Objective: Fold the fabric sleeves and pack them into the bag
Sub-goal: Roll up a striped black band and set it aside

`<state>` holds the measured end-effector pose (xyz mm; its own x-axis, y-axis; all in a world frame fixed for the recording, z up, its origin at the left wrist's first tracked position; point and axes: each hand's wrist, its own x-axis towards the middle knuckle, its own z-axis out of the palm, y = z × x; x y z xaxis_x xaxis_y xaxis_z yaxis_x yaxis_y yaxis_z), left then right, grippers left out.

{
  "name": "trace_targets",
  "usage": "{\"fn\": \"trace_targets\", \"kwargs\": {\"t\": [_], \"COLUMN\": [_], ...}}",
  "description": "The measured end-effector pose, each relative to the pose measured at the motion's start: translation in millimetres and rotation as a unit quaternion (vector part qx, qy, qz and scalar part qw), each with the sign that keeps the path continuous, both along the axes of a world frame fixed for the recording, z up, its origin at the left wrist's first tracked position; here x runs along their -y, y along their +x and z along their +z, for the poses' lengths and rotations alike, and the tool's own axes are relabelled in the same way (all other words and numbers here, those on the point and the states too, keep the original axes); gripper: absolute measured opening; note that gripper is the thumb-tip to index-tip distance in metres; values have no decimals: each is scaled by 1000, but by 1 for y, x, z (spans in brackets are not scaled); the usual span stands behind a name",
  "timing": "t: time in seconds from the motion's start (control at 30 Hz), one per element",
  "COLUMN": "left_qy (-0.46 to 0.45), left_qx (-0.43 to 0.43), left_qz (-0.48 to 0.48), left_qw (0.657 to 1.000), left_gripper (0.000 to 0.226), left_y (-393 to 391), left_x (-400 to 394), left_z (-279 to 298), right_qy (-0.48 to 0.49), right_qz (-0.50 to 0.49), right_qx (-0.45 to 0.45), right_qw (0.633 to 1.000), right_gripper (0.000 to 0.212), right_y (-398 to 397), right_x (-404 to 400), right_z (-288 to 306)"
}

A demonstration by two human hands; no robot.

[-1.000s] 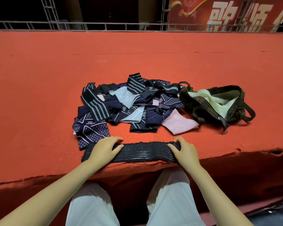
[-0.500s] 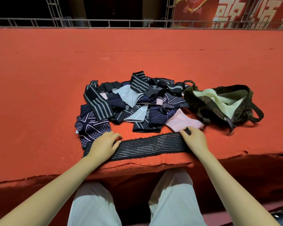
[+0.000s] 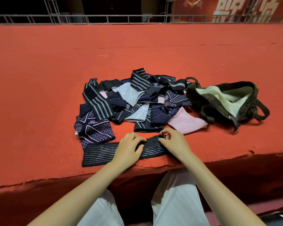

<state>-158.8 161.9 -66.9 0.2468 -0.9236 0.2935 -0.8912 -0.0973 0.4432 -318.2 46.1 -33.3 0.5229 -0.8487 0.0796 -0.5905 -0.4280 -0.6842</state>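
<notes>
A long black sleeve with thin grey stripes [image 3: 101, 152] lies flat along the front edge of the red surface. My left hand [image 3: 128, 148] presses down on its middle with curved fingers. My right hand [image 3: 173, 142] pinches the sleeve's right end, which is turned back over the strip toward the left. Behind them lies a heap of several dark, grey and pink sleeves [image 3: 131, 103]. To the right of the heap a dark patterned bag [image 3: 202, 101] lies open, its pale lining showing.
The red carpeted platform [image 3: 56, 79] stretches wide to the left and back. Its frayed front edge [image 3: 153, 167] runs just below the sleeve, above my knees in white trousers. A metal railing [image 3: 105, 18] runs along the far side.
My right hand has carried the sleeve's right end leftward over the strip. My left hand slid from the left end to the middle. The camera moved closer.
</notes>
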Motion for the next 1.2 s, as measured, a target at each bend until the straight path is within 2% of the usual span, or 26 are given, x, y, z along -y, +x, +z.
{"fn": "trace_targets", "kwargs": {"t": [0.17,0.33,0.37,0.43,0.5,0.57,0.67,0.73,0.8,0.87,1.0,1.13,1.2], "left_qy": [-18,-15,-8,6,33,61,70,64,68,71,44,12,1], "left_qx": [9,12,1,-44,-79,-85,-91,-107,-143,-186,-264,-233,-194], "left_qz": [6,7,11,27,42,38,37,43,53,61,63,62,77], "left_qw": [1000,1000,1000,999,995,994,993,991,986,978,961,970,978], "left_gripper": [24,24,23,19,17,20,20,15,9,15,15,5,12], "left_y": [0,-1,-1,-2,-7,-17,-37,-45,-48,-47,-41,-40,-39], "left_x": [-2,-2,-2,3,13,25,40,48,53,55,55,54,57], "left_z": [-5,-6,-7,-2,7,16,20,16,13,11,8,6,5], "right_qy": [-5,12,27,45,-1,-108,-163,-150,-113,-73,-9,88,72], "right_qz": [-16,-19,-22,-19,4,18,-37,-61,-67,-65,-48,-12,-12], "right_qx": [14,57,75,93,63,-1,-38,-49,-38,-1,52,176,219], "right_qw": [1000,998,997,994,998,994,985,985,991,995,997,980,973], "right_gripper": [17,12,9,15,22,29,45,47,40,36,44,26,20], "right_y": [-2,-6,-9,-15,-21,-24,-27,-25,-25,-26,-32,-32,-27], "right_x": [1,-2,-1,3,8,11,5,3,5,5,6,9,12], "right_z": [-11,-15,-15,-16,-19,-26,-34,-37,-34,-31,-32,-28,-23]}}
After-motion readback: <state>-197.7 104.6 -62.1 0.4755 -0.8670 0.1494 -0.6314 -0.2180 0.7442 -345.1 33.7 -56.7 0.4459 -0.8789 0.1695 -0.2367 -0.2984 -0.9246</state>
